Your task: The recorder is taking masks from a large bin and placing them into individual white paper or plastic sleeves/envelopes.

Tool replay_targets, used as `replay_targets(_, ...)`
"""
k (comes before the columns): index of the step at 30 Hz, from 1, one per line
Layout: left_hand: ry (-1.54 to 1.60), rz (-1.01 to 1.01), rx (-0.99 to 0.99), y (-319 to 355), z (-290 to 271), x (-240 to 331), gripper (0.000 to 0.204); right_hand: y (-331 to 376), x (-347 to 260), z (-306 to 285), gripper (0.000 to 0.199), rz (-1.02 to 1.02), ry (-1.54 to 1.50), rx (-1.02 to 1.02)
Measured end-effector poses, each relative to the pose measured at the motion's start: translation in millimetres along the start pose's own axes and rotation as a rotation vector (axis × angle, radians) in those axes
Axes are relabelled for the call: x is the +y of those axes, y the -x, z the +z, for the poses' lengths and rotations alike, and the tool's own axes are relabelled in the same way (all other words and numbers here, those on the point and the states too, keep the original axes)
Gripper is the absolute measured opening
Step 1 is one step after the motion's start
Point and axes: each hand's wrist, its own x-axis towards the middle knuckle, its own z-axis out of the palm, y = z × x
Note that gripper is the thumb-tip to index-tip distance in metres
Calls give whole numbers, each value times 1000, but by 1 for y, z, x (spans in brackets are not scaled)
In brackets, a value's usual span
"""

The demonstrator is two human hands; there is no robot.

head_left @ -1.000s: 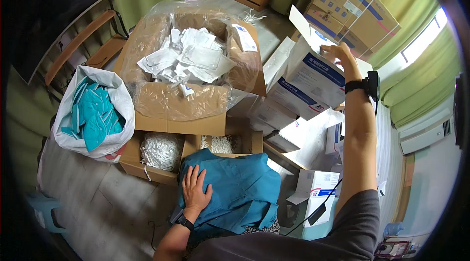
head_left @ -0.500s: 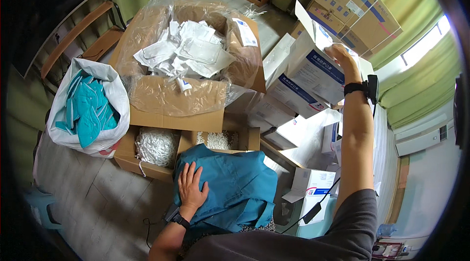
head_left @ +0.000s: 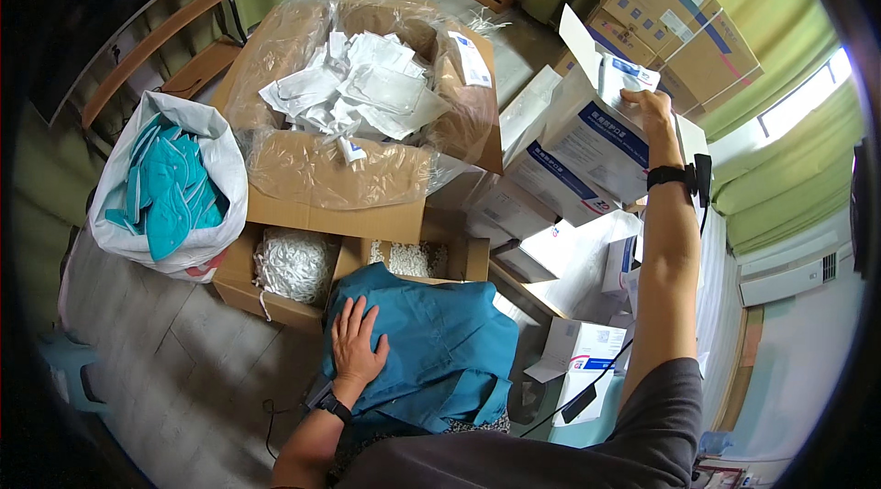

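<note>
My right hand (head_left: 650, 108) reaches out to the far right, fingers closed on a flat white-and-blue packet (head_left: 628, 76). The packet stands at the open top of a white carton (head_left: 595, 148) with a blue band, whose flap (head_left: 578, 38) is raised. How far the packet sits inside the carton is hidden. My left hand (head_left: 358, 344) lies flat, fingers stretched out, on teal cloth (head_left: 440, 328) spread over my lap. Beyond the cloth, a large plastic-lined cardboard box (head_left: 340, 168) holds a heap of white pouches (head_left: 372, 85).
At left, a white sack (head_left: 108, 214) contains teal folded masks (head_left: 170, 182). Below the large box are a tangle of white cords (head_left: 292, 261) and small white pieces (head_left: 408, 259) in cardboard boxes. Several white cartons stand at right; taped brown boxes (head_left: 684, 26) are stacked behind.
My right hand has shifted slightly, and more of the white-and-blue packet now shows above the carton. My left hand stays on the cloth. The whole view has turned a little.
</note>
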Motion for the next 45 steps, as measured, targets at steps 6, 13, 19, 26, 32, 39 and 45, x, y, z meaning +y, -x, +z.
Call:
replay_targets(6, -4, -17, 18, 2, -3, -1, 55, 20, -15, 3, 23, 150, -298, 112)
replay_targets(13, -5, -10, 9, 3, -7, 1, 55, 36, -43, 11, 31, 36, -29, -176)
replay_targets(19, 23, -3, 13, -1, 1, 6, 55, -8, 1, 0, 41, -70, 381, -101)
replay_targets(26, 20, -16, 10, 1, 0, 0, 54, 22, -35, 17, 56, 5, 247, -128)
replay_targets(32, 34, -24, 13, 0, 1, 1, 54, 10, -21, 18, 57, 94, 175, 78)
replay_targets(39, 39, -11, 29, -1, -1, -1, 55, 33, -32, 25, 47, 18, 98, 244)
replay_targets(45, 40, -9, 35, -2, -2, 3, 54, 36, -37, 19, 49, -24, 63, 284)
